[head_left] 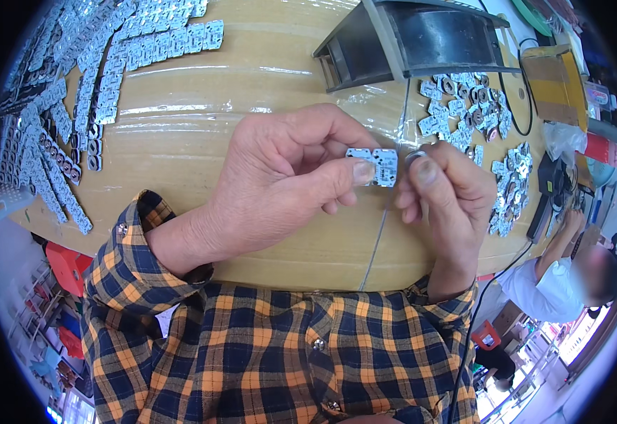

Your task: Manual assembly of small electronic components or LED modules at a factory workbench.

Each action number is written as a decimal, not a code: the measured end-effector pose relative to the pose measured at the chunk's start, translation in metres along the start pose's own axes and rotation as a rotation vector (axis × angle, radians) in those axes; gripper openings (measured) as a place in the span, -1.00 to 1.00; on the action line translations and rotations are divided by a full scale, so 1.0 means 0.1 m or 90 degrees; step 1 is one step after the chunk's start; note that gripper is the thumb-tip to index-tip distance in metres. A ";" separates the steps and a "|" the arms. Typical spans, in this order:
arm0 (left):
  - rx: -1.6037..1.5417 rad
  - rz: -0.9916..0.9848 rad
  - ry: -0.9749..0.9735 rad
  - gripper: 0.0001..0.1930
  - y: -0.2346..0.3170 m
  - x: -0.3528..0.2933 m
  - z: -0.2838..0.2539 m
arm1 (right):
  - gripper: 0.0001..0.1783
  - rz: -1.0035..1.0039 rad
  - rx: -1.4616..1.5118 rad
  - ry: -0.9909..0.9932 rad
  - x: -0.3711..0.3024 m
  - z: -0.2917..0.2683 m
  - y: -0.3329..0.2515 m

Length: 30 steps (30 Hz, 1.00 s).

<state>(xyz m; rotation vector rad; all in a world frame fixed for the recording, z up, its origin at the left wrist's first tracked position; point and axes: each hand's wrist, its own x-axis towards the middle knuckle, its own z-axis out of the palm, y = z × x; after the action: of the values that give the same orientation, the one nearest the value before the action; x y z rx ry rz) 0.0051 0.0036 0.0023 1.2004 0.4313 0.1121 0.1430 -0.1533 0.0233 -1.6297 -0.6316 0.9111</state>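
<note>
Over the middle of the table, my left hand [287, 177] pinches a small pale-blue circuit board piece [386, 167] between thumb and fingers. The piece shows two joined sections, and my thumb covers part of it. Just to its right, my right hand [449, 198] pinches a small round grey metal part [414, 157] between thumb and forefinger. The thumb hides much of that part, so its exact kind is unclear. A narrow gap separates the two hands.
Strips of circuit boards [174, 46] cover the table's far left. Loose single boards lie in piles [464, 106] [512, 187] at the right. A black metal-framed fixture [435, 42] stands at the back, near a cardboard box [552, 85]. Another person [555, 283] sits at the right.
</note>
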 end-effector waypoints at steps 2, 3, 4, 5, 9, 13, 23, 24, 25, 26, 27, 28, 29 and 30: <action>0.040 0.021 -0.029 -0.83 0.00 0.04 0.00 | -0.74 -0.019 -0.003 -0.043 0.00 -0.01 0.03; 0.045 0.024 -0.010 -0.83 -0.02 -0.01 -0.03 | -0.74 -0.024 0.002 -0.061 0.02 0.02 0.05; 0.080 0.054 -0.033 -0.83 -0.05 0.00 -0.06 | -0.73 -0.052 -0.071 -0.101 0.04 0.01 0.06; 0.115 0.084 -0.054 -0.83 -0.06 0.01 -0.08 | -0.72 -0.080 -0.144 -0.141 0.05 0.01 0.07; 0.066 0.045 -0.057 -0.84 0.02 0.01 -0.05 | -0.70 0.008 -0.057 -0.109 0.00 -0.04 -0.01; 0.056 0.060 -0.042 -0.84 0.02 0.00 -0.03 | -0.71 -0.046 -0.029 -0.065 0.00 -0.07 0.01; 0.044 -0.005 -0.063 -0.85 0.04 -0.01 -0.03 | -0.78 -0.149 -0.164 -0.131 0.06 -0.03 0.09; 0.045 -0.005 -0.061 -0.85 0.04 -0.01 -0.03 | -0.78 -0.181 -0.190 -0.122 0.07 -0.01 0.10; 0.009 -0.014 -0.064 -0.85 0.03 0.00 -0.03 | -0.78 -0.180 -0.192 -0.119 0.05 -0.01 0.08; -0.027 -0.023 -0.067 -0.85 0.02 0.02 -0.03 | -0.76 -0.095 -0.086 -0.117 0.00 -0.01 0.05; -0.028 -0.023 -0.070 -0.85 0.03 0.03 -0.03 | -0.73 -0.010 0.019 -0.114 -0.03 0.00 0.04; -0.118 -0.055 -0.097 -0.84 0.05 0.02 -0.02 | -0.73 -0.011 0.019 -0.113 -0.02 0.00 0.05; -0.207 -0.087 -0.125 -0.84 0.06 0.02 -0.02 | -0.70 0.036 0.127 -0.135 -0.01 0.00 0.06; -0.207 -0.086 -0.127 -0.84 0.04 0.03 -0.03 | -0.68 0.083 0.235 -0.155 0.00 0.00 0.07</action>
<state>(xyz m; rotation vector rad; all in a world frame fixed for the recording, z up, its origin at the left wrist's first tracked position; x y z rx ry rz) 0.0078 0.0084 0.0046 0.8500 0.3045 -0.0530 0.1425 -0.1555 0.0164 -1.2494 -0.4900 1.2550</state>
